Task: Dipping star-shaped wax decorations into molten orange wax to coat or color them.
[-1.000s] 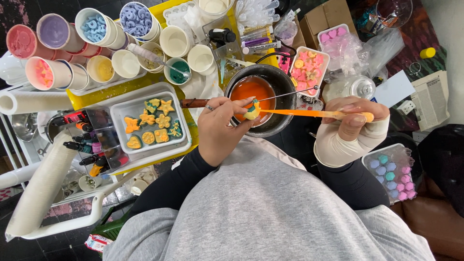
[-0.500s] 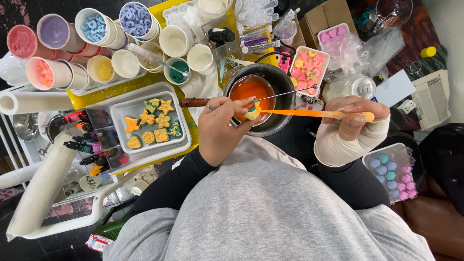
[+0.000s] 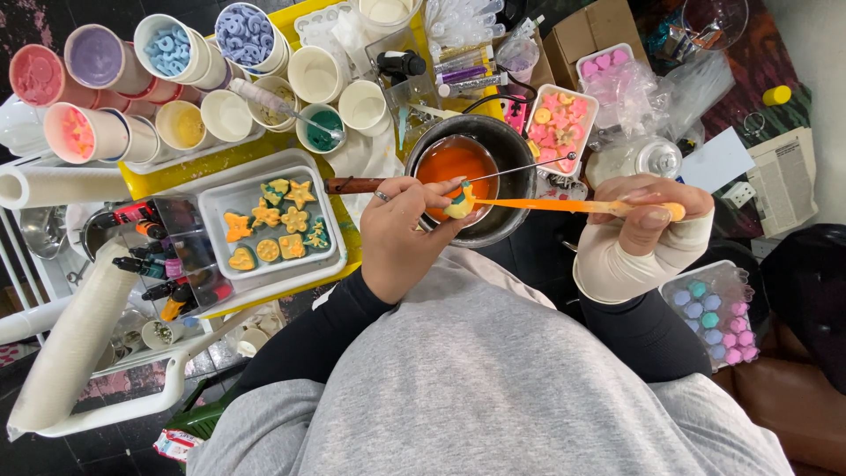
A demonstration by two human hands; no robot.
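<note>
left hand point(image 3: 401, 234) grip pinching small yellow shape point(image 3: 459, 205) over orange pot point(image 3: 458, 167); right hand point(image 3: 648, 207) grip clenched on orange stick point(image 3: 555, 205)

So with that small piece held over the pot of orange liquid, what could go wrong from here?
The left hand pinches the small yellow piece right over the orange liquid; it could slip in. The orange stick in the right hand may drip onto the grey sweatshirt. Fingers sit close to the metal pot, possibly hot.
</note>
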